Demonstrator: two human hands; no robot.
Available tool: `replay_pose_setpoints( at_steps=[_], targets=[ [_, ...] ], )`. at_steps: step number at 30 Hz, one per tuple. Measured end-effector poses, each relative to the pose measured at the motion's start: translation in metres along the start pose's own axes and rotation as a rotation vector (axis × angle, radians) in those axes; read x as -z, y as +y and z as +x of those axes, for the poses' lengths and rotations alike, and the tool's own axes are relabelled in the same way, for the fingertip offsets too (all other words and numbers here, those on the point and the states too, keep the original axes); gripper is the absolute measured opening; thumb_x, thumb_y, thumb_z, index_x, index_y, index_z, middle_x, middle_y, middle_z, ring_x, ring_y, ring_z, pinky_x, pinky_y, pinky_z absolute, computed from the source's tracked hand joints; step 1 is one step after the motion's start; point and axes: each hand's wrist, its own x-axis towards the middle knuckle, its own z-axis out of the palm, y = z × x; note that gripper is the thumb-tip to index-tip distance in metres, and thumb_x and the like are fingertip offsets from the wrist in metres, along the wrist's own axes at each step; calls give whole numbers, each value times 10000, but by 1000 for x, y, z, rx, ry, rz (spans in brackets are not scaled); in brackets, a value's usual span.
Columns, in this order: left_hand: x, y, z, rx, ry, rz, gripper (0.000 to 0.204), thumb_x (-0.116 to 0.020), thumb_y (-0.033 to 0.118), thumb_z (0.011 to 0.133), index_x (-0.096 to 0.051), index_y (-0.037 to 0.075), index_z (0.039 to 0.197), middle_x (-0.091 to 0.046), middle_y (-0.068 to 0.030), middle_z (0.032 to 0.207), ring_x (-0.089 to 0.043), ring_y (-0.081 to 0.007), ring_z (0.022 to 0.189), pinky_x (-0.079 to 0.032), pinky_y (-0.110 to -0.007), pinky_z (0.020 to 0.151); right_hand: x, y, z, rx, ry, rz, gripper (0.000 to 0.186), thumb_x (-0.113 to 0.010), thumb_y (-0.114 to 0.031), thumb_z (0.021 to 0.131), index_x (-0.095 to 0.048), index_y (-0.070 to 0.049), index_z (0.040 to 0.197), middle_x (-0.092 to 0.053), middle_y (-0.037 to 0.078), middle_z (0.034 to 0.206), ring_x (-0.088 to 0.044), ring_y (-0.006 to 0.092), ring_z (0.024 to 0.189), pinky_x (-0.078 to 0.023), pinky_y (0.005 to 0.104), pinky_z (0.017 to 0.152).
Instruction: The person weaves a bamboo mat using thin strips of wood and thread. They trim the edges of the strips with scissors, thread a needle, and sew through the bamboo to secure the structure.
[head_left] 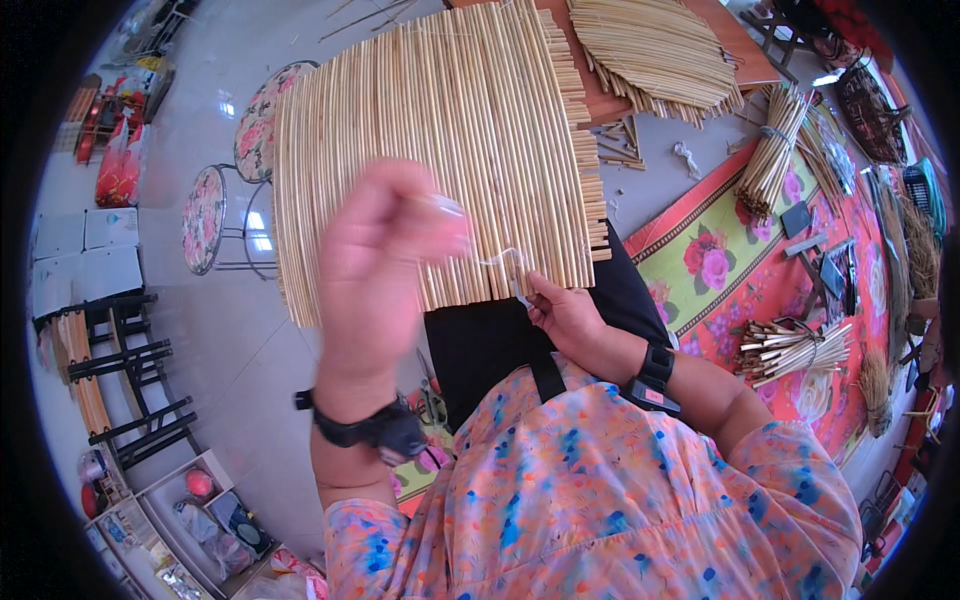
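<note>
A mat of straight pale reed sticks (420, 100) lies in front of me, over my lap and the table's edge. My left hand (385, 240), smeared by motion, is raised over its lower middle with fingers curled together on a white thread (492, 258). The thread runs rightward to the mat's lower edge, where my right hand (565, 315) pinches the sticks from below, thumb on top. A pale strip hangs beside that thumb, too small to make out.
A brown table (740, 55) bears a second mat (650, 45). Round floral stools (205, 220) stand left. Stick bundles (790, 350) and tools lie on a floral floor cloth (700, 270). Folded black-legged furniture (120, 360) and an open storage box (210, 520) are at left.
</note>
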Motion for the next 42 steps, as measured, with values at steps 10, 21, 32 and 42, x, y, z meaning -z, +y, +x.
replay_pose_setpoints(
  at_steps=[10,21,32,42],
  targets=[
    [165,-22,21,-183,601,1850,526,-631,131,860,-442,23,1339,-486,-254,1319,-473,-423,1204,-393,-436,1014,6,-5,1,-81,-114,33,152,-729,-162,825,-611,-145,920,-601,-29,829,-552,120,738,-402,293,621],
    [58,-111,-86,-117,-205,1520,804,-728,353,783,-352,73,1437,-318,-178,1481,-278,-345,1394,-263,-616,1056,7,-19,-11,-86,-250,74,259,-609,-280,873,-563,-133,1082,-600,28,1067,-536,171,1001,-392,358,882],
    [56,4,-24,-632,228,1573,388,-680,20,739,-607,49,1118,-666,-133,1016,-648,-314,951,-530,-363,741,-90,-121,-103,613,-883,-165,409,-549,-192,897,-522,-29,1272,-599,62,1168,-575,172,1053,-441,320,876],
    [109,155,47,-377,476,1267,232,-649,184,874,-632,20,1038,-663,-168,770,-657,-295,681,-488,-338,635,-251,-170,-115,942,-829,-537,325,-567,-104,894,-579,-61,1216,-631,10,1079,-578,80,929,-438,226,761]
  ],
)
